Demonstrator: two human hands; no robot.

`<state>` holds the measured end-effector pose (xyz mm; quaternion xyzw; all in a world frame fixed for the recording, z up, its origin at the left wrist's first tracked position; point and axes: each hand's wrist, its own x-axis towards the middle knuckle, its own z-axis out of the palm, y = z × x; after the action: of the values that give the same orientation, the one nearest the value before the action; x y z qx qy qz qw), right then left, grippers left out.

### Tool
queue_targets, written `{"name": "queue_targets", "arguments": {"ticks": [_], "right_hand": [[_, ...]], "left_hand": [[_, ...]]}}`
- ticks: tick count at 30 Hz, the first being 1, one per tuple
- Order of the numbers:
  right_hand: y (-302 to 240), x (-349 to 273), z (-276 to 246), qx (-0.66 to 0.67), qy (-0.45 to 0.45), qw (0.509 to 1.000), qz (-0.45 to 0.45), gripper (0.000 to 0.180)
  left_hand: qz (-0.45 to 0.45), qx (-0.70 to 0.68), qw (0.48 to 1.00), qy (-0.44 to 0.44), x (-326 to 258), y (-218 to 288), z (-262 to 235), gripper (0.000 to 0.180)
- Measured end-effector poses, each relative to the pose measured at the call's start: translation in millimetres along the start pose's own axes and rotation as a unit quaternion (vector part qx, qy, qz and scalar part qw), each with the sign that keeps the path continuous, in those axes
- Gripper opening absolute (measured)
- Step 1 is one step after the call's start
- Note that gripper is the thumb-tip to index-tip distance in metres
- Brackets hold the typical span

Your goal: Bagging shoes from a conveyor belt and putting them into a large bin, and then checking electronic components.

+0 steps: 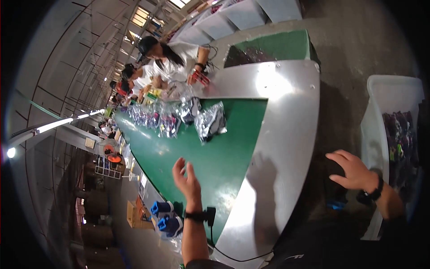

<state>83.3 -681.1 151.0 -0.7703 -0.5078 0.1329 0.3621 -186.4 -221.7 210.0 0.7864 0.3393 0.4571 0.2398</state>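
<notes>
Chief risk noted: the black cable (244, 260) running from the small box (210, 216) on the left wrist strap (195, 216). It crosses the near end of the polished metal surround (293, 121); a long reach over the green conveyor belt (224, 166) could snag it and jerk the wrist. Second risk: the nearest clear plastic bag (211, 123) appears slick, so a grip on loose film alone might let it slide or tear. Whether the belt runs, I cannot tell from where I stand.

Both hands are released. The left hand (187, 181) is raised over the belt, fingers loosely curled around nothing. The right hand (358, 175) is spread beside the white bin (375, 143), grasping nothing.

Condition of the bag: it lies on the belt beyond the left hand, well apart from it, at the near end of a row of similar packages (150, 116). Film glossy and creased; contents grey and dark, kind not distinguishable. No tear seen, though glare could hide one.
</notes>
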Motion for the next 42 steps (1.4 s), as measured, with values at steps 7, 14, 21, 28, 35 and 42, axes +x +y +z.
{"name": "queue_targets", "arguments": {"ticks": [7, 14, 21, 28, 35, 42], "right_hand": [[29.1, -93.2, -0.2, 0.039, 0.107, 0.973, 0.201, 0.064], [48.2, -120.3, 34.1, 0.029, 0.137, 0.964, 0.228, 0.061], [33.9, -73.8, 35.4, 0.074, 0.129, 0.965, 0.215, 0.054], [30.7, -76.9, 44.9, 0.037, 0.066, 0.985, 0.152, 0.052], [-8.9, -82.6, 44.2, 0.048, 0.065, 0.988, 0.129, 0.052], [-35.8, -85.0, 31.0, 0.021, 0.092, 0.992, 0.078, 0.053]], "left_hand": [[-0.044, 0.216, 0.975, 0.025, 120.4, -156.7, 148.4, 0.056], [-0.21, 0.245, 0.947, -0.001, 105.2, -209.1, 205.1, 0.075], [-0.331, -0.081, 0.936, -0.09, 89.4, -233.7, 194.3, 0.04], [-0.129, -0.163, 0.962, -0.174, -18.9, -123.1, 148.3, 0.077], [-0.346, -0.289, 0.855, -0.255, -43.4, -62.2, 141.9, 0.073], [-0.392, -0.261, 0.872, -0.135, -35.9, -42.6, 208.0, 0.09]]}}
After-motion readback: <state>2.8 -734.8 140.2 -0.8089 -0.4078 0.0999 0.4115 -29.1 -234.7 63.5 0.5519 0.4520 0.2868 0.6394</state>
